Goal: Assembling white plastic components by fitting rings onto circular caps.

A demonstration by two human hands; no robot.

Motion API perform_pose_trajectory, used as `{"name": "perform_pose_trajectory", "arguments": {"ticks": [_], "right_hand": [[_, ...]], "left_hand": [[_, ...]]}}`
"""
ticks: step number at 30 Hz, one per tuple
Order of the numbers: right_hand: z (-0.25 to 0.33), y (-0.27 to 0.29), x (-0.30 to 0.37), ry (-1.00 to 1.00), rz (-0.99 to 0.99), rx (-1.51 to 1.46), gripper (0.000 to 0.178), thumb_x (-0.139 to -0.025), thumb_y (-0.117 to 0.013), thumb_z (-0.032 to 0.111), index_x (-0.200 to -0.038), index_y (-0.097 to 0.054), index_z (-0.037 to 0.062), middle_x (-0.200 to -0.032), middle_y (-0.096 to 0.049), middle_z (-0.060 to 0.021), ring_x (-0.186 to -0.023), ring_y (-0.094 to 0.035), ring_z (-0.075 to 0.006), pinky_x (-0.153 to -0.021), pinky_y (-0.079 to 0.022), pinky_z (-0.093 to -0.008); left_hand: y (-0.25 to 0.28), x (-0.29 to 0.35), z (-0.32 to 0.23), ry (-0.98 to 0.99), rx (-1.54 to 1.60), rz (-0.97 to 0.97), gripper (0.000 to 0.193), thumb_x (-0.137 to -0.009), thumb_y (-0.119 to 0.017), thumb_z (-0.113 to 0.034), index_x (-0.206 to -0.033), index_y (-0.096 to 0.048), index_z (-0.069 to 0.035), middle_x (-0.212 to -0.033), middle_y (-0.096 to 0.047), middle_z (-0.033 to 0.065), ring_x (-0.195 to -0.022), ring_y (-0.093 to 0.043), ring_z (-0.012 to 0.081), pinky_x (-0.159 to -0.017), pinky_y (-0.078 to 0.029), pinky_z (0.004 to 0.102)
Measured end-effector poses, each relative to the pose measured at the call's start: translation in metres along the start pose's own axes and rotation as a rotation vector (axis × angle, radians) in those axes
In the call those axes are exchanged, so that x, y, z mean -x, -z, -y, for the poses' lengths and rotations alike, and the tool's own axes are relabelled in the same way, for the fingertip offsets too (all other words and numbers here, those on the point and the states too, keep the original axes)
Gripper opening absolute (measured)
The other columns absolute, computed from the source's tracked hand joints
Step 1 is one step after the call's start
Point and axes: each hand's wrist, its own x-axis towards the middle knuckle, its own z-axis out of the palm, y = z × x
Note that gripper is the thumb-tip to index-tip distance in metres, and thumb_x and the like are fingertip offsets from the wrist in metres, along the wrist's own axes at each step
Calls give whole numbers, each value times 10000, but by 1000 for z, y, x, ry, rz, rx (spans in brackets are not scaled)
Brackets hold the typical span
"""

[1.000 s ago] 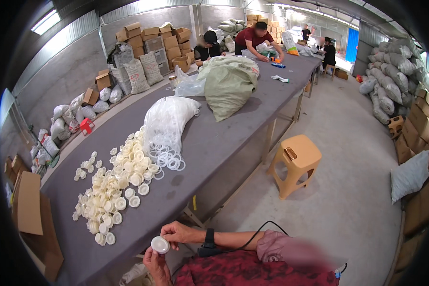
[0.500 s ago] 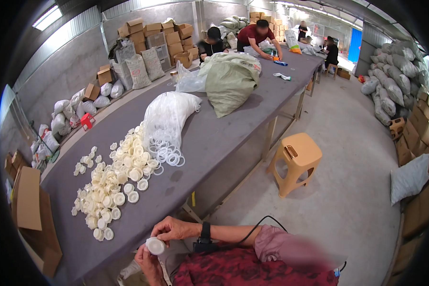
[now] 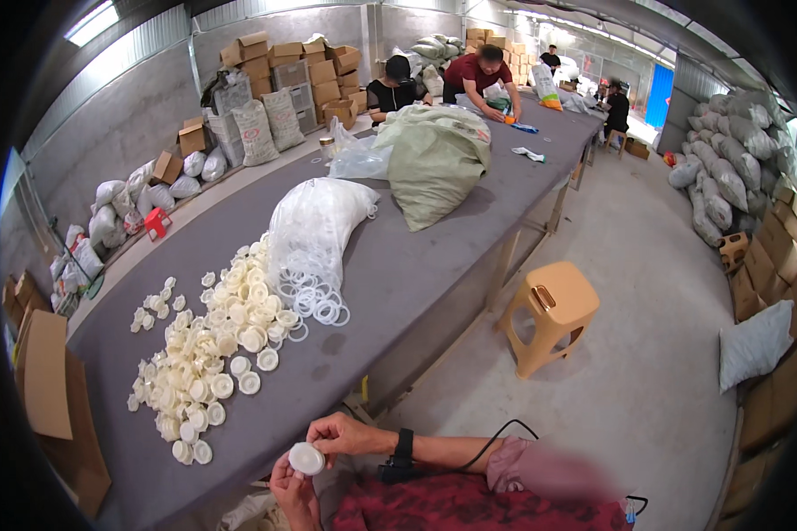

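Note:
A round, off-white plastic cap (image 3: 306, 458) is held between both hands just off the table's near edge. My left hand (image 3: 294, 488) grips it from below and left, fingers bent around its rim. From the upper right, my right hand (image 3: 349, 435) pinches the edge of the same cap. Nearby on the grey-covered table (image 3: 266, 425) lies a loose heap of cream-coloured caps (image 3: 195, 363). White sealing rings (image 3: 314, 301) spill out of a white sack (image 3: 314, 230) beside the heap.
A green woven sack (image 3: 438, 168) and clear plastic bags stand farther along the table. A tan stool (image 3: 553, 310) is on the floor to the right. An open carton (image 3: 58, 398) stands at left. Co-workers sit and lean at the far end; stacked sacks (image 3: 735, 159) line the right wall.
My hands and the cap appear slightly farther right in the picture, still together. The whole view has shifted a little. The far co-worker in red has moved their hands over the table.

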Motion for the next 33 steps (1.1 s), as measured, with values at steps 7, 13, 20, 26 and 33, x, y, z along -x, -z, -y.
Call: {"name": "perform_pose_trajectory", "arguments": {"ticks": [7,13,20,26,33], "right_hand": [[-22,13,-27,8,85,38,202,-990,-636,164,-1068,-625,-22,-865,-674,-38,-720,-647,-79,-638,-568,-241],[-23,23,-37,-16,95,-51,217,-986,-630,156,-1109,-624,-23,-825,-670,-38,-684,-642,-76,-618,-547,-234],[-24,31,-49,-120,94,2,229,-1013,-599,200,-1113,-626,-4,-795,-661,-17,-625,-617,-59,-584,-511,-212],[-40,36,-61,-117,25,31,260,-1013,-589,255,-1047,-617,-2,-775,-639,-7,-629,-625,-63,-558,-527,-213],[-38,34,-63,-144,-125,-74,221,-998,-586,215,-1045,-620,2,-877,-641,-13,-735,-620,-64,-611,-543,-227]], "left_hand": [[1,-9,-27,185,-318,-80,374,-915,-644,-151,-1236,-632,41,-1114,-683,96,-968,-652,171,-836,-519,288],[-4,-35,-35,223,-455,-57,338,-917,-623,-142,-1198,-655,42,-1070,-695,94,-952,-658,176,-839,-520,290],[32,-59,-5,303,-372,-30,338,-945,-615,-154,-1214,-635,49,-1078,-688,103,-959,-662,185,-862,-529,306],[15,-65,-13,309,99,-77,548,-887,-731,-90,-1356,-474,29,-1182,-647,143,-1046,-660,238,-941,-540,349],[17,-62,-3,223,44,-80,512,-889,-684,-2,-1353,-478,60,-1263,-624,198,-1139,-638,277,-996,-518,371]]}}
